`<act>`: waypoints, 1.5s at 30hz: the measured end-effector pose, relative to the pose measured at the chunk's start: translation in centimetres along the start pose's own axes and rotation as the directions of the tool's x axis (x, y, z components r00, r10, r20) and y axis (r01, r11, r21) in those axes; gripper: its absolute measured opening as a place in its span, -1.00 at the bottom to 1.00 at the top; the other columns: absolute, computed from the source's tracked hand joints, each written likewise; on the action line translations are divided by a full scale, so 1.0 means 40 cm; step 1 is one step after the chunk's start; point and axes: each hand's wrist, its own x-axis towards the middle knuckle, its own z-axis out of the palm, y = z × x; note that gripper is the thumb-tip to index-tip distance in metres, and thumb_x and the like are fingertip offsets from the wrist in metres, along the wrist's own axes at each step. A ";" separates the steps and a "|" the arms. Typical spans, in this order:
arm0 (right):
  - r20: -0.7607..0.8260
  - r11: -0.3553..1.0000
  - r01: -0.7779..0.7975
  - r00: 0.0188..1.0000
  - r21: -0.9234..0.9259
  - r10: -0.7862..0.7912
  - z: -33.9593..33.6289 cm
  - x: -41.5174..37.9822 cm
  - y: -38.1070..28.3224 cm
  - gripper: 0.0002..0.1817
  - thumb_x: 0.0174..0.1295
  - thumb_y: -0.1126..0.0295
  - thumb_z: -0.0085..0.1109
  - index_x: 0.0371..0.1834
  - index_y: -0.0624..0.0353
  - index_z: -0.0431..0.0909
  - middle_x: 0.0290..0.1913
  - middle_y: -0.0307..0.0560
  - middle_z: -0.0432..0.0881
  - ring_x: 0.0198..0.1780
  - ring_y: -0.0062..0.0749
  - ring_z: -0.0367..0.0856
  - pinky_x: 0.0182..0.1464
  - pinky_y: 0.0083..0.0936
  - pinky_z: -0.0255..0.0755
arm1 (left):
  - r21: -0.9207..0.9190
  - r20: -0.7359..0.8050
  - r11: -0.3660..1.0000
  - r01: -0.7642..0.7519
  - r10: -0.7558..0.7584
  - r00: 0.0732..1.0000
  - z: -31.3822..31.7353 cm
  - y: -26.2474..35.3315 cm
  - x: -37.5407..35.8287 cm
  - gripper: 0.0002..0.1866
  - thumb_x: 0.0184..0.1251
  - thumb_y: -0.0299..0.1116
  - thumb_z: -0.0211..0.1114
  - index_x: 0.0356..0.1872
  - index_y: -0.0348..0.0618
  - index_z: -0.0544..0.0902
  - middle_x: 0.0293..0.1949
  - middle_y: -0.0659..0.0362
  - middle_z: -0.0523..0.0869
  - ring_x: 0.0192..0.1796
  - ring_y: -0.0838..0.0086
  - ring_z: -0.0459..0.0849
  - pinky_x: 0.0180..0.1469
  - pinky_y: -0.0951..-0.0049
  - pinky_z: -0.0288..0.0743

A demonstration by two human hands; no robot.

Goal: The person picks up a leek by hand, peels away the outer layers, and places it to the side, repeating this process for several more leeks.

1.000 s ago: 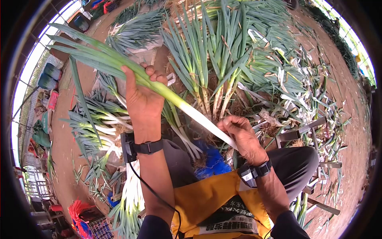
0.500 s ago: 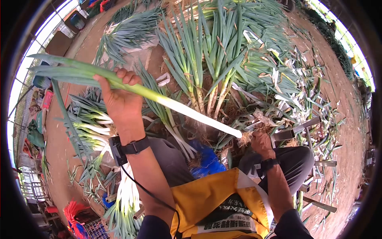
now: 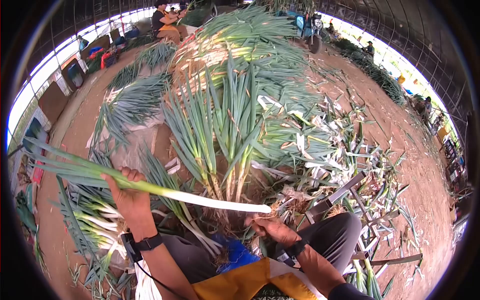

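Observation:
My left hand [image 3: 131, 197] is wrapped round a long green onion [image 3: 210, 201], gripping it where the green leaves meet the pale stalk. Its leaves stretch to the left, and its peeled white shank runs right to a tuft of brown roots. My right hand [image 3: 275, 229] is just below this root end, fingers curled; whether they pinch the roots or hold something small is hidden. Between my hands and the big pile, unpeeled green onions [image 3: 232, 165] stand with their leaves up. Beside my left forearm lie green onions with white stalks [image 3: 102, 222].
A large heap of green onions [image 3: 280, 65] lies ahead. Stripped leaves [image 3: 345, 150] litter the ground at right, near a metal frame [image 3: 340, 195] by my knee. Blue plastic [image 3: 240, 257] lies between my legs. A person [image 3: 167, 22] sits far back; a three-wheeler [image 3: 310, 30] stands behind.
My view has tilted up, bringing in the far end of the shed. The green onion lies closer to level, still in my left hand, and my right hand has come under its root end.

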 end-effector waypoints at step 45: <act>-0.320 0.242 -0.517 0.065 -0.821 -0.945 -0.419 -1.089 -0.671 -0.68 0.52 0.23 -0.03 0.04 0.25 0.59 -0.21 -0.14 0.66 -0.20 -0.46 0.54 -0.11 -0.45 0.43 | 0.878 -0.076 0.273 0.393 -0.731 0.678 0.122 -0.342 -0.134 -0.53 0.56 -0.01 0.10 0.00 -0.31 0.62 -0.18 0.03 0.76 -0.09 0.35 0.74 0.03 0.37 0.56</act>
